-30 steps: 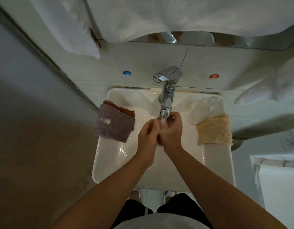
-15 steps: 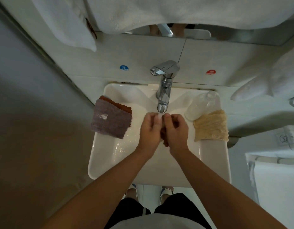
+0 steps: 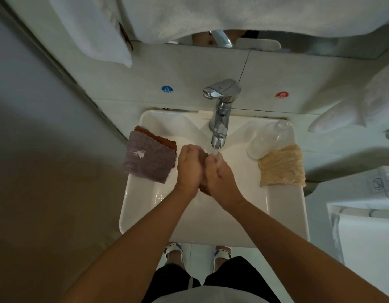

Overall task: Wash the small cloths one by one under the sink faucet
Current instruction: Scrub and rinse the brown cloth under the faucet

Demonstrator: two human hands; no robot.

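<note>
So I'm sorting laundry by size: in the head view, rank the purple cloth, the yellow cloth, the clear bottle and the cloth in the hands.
1. purple cloth, largest.
2. yellow cloth, slightly smaller.
3. clear bottle, lying on the sink rim.
Unranked: the reddish cloth between the left hand and right hand, mostly hidden.

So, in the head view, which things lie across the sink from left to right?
Purple cloth → left hand → right hand → bottle → beige cloth.
</note>
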